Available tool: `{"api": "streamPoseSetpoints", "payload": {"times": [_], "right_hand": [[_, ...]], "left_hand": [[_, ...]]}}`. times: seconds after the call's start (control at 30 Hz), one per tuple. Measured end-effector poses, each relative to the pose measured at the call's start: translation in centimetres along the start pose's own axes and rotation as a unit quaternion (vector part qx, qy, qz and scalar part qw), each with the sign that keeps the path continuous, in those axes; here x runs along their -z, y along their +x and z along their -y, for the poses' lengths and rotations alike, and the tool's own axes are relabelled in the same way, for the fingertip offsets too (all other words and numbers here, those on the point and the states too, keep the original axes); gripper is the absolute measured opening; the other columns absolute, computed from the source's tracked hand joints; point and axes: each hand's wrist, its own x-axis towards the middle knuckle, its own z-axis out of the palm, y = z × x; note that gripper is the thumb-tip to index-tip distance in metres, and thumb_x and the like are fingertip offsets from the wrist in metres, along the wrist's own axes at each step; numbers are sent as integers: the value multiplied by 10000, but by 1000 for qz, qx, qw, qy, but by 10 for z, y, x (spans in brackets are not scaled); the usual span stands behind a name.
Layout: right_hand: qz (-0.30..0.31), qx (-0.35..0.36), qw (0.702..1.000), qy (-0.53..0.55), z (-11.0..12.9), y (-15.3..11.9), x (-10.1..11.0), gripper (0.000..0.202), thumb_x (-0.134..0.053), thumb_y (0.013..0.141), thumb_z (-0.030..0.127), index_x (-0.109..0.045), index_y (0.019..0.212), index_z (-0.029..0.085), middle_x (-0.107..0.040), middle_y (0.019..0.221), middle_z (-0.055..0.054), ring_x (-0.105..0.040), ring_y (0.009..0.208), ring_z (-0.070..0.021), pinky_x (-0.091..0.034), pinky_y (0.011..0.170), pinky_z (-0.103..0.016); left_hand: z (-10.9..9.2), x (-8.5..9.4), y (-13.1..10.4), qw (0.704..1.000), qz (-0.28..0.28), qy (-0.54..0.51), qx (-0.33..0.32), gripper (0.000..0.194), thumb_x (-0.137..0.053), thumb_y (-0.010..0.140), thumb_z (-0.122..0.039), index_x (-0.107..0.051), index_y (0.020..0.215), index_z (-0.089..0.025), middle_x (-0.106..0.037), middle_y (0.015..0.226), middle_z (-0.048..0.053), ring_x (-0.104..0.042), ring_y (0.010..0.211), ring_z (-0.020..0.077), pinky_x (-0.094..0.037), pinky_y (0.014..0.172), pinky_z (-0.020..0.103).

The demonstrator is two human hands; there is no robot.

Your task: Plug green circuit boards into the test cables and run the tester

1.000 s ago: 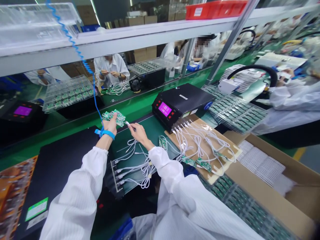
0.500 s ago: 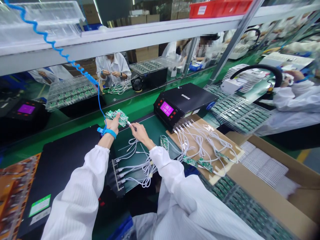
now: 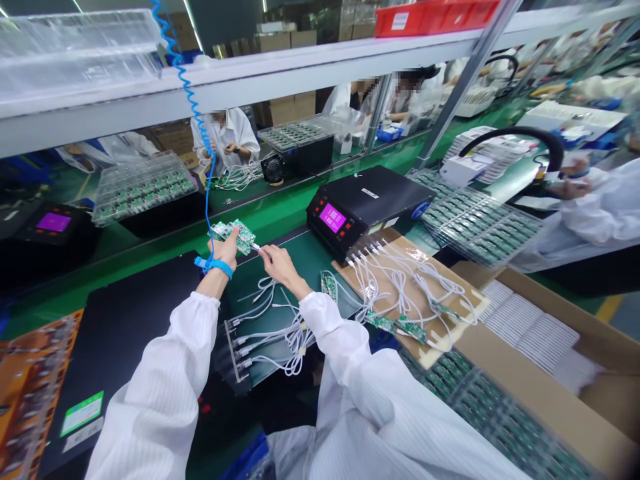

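Observation:
My left hand, with a blue strap at the wrist, is closed on green circuit boards, its thumb over their face. My right hand pinches the white plug of a cable at the boards' right edge. Whether the plug is fully inserted is too small to tell. Below the hands, white cables run from a strip of sockets. To the right, more white cables with several boards attached lie on a brown board.
A black tester with a lit screen stands behind the cables. Trays of boards and a cardboard box are at the right. A black case lies left. A shelf crosses above; co-workers sit beyond.
My hands have hardly moved and hold the same things. The coiled blue cord has swung to the right. At the right edge, a co-worker's hands and sleeve have shifted.

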Motion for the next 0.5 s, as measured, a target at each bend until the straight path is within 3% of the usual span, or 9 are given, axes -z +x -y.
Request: {"api": "streamPoseSetpoints", "payload": {"times": [0.27,0.5], "right_hand": [[-13,-31,999,15,-3,-2,-1,250,-436,1108,262,-657,1004,207,-670,901,-25,-610,848,-174,-346,793,-280],[-19,-88,996,-1,6,-3,4,252,-424,1094,229,-627,946,211,-703,882,-34,-631,813,-196,-311,720,-296]], "left_hand": [[0,2,-4,999,35,11,-24,363,-815,768,-427,-620,1000,-226,-695,1052,107,-676,1064,316,-574,892,577],[-7,1,-12,999,52,-13,-1,240,-794,776,-300,-586,859,-213,-711,958,88,-717,941,281,-603,826,540]]}}
